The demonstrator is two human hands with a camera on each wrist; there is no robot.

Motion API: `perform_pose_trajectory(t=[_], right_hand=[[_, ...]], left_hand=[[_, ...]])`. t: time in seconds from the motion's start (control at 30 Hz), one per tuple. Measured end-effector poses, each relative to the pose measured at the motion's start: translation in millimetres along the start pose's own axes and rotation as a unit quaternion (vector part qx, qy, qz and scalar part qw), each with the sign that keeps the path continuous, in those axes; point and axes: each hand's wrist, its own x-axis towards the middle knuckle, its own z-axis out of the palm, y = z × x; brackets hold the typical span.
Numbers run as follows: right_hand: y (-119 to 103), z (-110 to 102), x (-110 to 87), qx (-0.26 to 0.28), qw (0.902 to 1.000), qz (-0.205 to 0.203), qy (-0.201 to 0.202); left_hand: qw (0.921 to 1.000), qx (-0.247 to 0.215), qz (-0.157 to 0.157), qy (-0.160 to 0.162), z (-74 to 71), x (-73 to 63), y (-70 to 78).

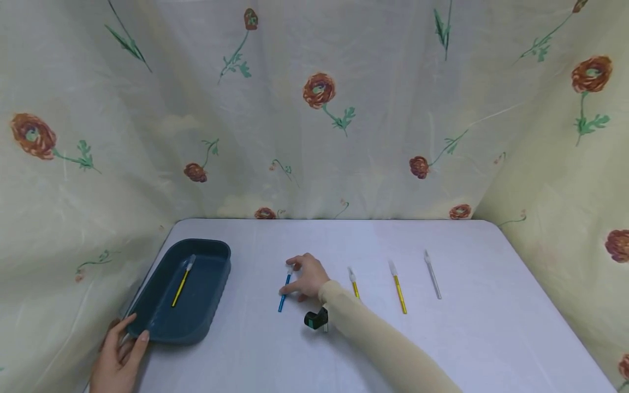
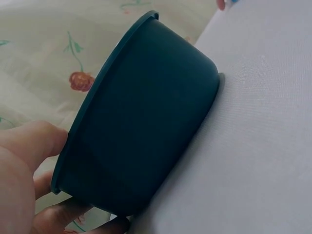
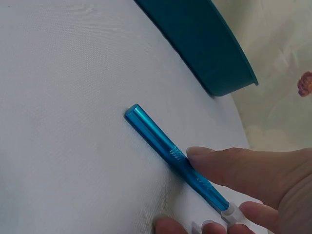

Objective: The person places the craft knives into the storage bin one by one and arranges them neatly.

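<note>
My left hand holds the near-left corner of a dark teal plastic tray, thumb at the rim and fingers spread around the outside. Inside the tray lies a yellow craft knife with a clear cap. At mid-table my right hand is over a blue craft knife lying on the white surface. The thumb touches its knurled grip, and the forefinger is at the pale cap. The other fingertips show spread out close to the surface, not curled round the knife.
Right of my hand lie two more yellow craft knives, one partly behind my sleeve and another farther right. A silver craft knife is beyond them. Flower-print curtain closes off the table's back and sides. A wrist camera sits under my right forearm.
</note>
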Motion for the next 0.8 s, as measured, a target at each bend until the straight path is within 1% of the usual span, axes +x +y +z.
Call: perform_pose_trajectory(t=[0.27, 0.47, 0.6, 0.8], right_hand=[[-8.3, 1.3, -1.7, -0.045, 0.9988, -0.014, 0.012], [-13.5, 0.5, -1.6, -0.062, 0.998, -0.005, -0.001], [-15.5, 0.0, 0.1, -0.058, 0.9982, 0.01, -0.01], [-18.6, -0.8, 1.0, -0.036, 0.9989, 0.025, -0.018]], left_hand=[[1.0, 0.0, 0.003, 0.005, -0.2, 0.9, -1.4], [0.9999, 0.006, 0.005, 0.012, 1.2, 1.1, -3.4], [0.9999, 0.006, 0.006, 0.013, 2.0, 1.3, -3.9], [0.9999, 0.001, 0.006, 0.012, 1.4, 2.0, -4.0]])
